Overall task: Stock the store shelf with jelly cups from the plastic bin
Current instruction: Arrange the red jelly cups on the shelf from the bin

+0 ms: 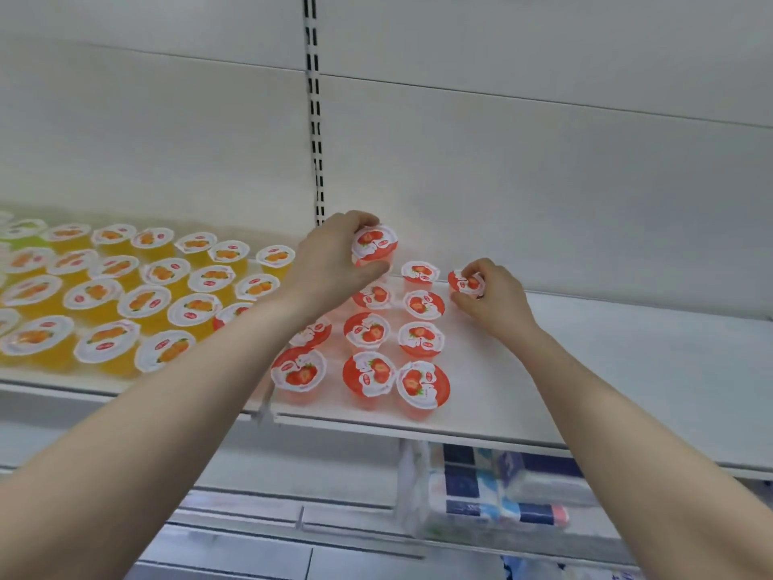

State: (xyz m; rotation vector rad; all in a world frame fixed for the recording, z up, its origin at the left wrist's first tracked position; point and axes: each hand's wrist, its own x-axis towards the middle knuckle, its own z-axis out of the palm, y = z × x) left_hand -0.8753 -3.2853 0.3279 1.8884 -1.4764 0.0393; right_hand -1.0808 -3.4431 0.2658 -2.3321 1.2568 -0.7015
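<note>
Up on the white shelf (pixel 606 370), close to its back panel (pixel 543 194), both hands are busy; the left hand (pixel 330 261) curls fingers and thumb round a strawberry jelly cup (pixel 374 244), held just above the rear of the red rows; the right hand (pixel 491 299) pinches a second strawberry cup (pixel 466 283) just right of those rows; whether it touches the shelf I cannot tell; the stocked strawberry cups (pixel 372 332) stand upright in rough columns; orange jelly cups (pixel 125 295) crowd the left side; wrapped packs (pixel 502 487) lie on the level below.
</note>
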